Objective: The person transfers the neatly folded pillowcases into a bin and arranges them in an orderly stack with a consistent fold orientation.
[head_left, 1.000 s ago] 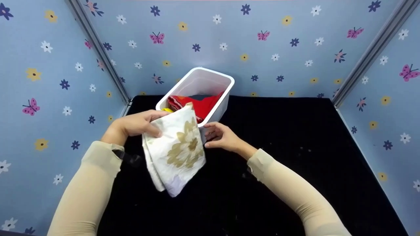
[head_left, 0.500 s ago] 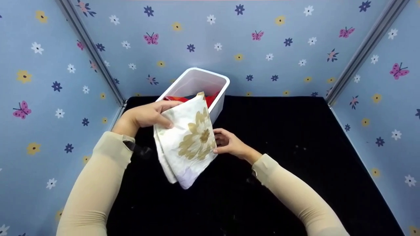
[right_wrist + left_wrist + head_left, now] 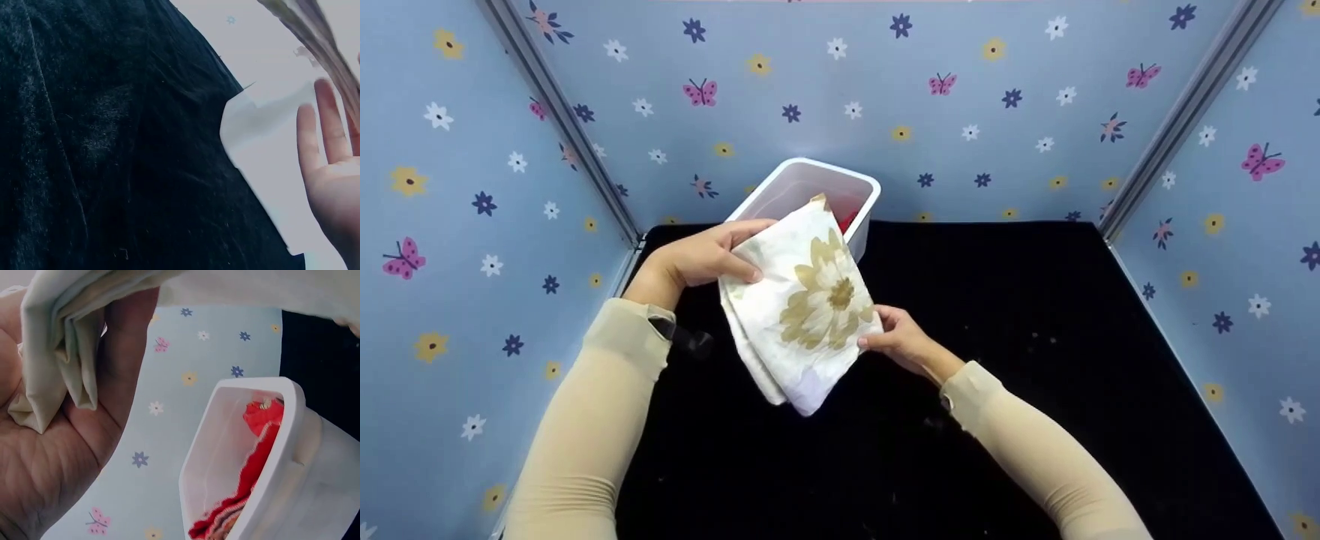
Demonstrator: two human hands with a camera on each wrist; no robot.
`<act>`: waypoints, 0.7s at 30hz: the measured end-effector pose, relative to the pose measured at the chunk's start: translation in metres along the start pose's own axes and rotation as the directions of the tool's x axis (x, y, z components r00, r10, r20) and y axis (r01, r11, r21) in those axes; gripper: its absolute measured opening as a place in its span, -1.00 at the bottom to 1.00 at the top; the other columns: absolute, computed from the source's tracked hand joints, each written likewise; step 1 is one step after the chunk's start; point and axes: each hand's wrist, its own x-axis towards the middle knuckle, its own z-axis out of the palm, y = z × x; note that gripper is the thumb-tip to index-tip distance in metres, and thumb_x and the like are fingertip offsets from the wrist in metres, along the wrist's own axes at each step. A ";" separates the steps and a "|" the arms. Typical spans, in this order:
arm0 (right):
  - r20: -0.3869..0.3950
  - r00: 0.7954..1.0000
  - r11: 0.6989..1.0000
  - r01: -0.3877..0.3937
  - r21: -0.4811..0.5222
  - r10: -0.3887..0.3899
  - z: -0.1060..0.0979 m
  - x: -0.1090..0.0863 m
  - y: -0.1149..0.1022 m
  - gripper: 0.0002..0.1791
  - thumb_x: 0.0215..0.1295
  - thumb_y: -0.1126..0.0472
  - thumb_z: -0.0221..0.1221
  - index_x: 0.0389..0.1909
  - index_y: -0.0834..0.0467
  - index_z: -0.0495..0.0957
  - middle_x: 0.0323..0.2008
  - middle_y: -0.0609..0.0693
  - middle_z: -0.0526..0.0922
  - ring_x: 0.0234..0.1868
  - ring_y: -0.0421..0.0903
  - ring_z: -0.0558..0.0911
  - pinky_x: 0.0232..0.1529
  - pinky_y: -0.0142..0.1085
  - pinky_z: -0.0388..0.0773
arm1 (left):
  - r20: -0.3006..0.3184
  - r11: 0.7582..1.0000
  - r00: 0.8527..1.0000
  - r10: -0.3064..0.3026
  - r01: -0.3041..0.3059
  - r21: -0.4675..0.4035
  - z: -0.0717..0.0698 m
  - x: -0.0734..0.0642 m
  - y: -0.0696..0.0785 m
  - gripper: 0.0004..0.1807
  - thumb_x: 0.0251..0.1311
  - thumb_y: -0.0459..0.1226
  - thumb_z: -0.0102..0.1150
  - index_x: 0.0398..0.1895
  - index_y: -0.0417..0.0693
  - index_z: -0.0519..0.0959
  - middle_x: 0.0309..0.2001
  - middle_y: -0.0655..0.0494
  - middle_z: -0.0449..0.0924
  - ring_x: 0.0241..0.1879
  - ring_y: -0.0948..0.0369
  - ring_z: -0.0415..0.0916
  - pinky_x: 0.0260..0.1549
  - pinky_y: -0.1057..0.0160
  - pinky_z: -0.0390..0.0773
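A folded white cloth [image 3: 780, 300] with a tan flower print hangs in the air in front of the white bin in the head view. My left hand [image 3: 697, 259] grips its upper left edge, thumb in front and fingers behind. At the lower right edge, my right hand [image 3: 907, 341] pinches the cloth between thumb and fingers. The left wrist view shows cloth folds [image 3: 79, 354] lying across the left palm. In the right wrist view, part of the right hand [image 3: 337, 191] appears beside the cloth's edge [image 3: 315, 34].
Behind the cloth stands a white bin [image 3: 872, 196], partly hidden. Red fabric [image 3: 253, 464] lies inside it, plain in the left wrist view. Black cloth [image 3: 997, 420] covers the table. Blue flowered panels [image 3: 960, 97] with metal corner posts [image 3: 1181, 127] enclose the back and sides.
The left hand has carried the cloth up and to the right, covering more of the bin. My right hand, apart from the cloth earlier, now pinches its right edge.
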 end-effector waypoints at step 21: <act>-0.297 0.945 0.990 0.123 -0.066 -0.137 -0.040 -0.021 -0.091 -0.59 0.26 0.68 0.13 -0.24 0.08 0.66 -0.28 0.02 0.71 -0.29 -0.06 0.78 -0.36 -0.24 0.81 | -0.292 0.998 0.956 -0.024 0.007 -0.057 0.013 0.025 -0.059 -0.11 0.18 -0.64 0.28 0.63 -0.39 0.23 0.06 0.23 0.74 -0.06 0.28 0.71 -0.04 0.35 0.75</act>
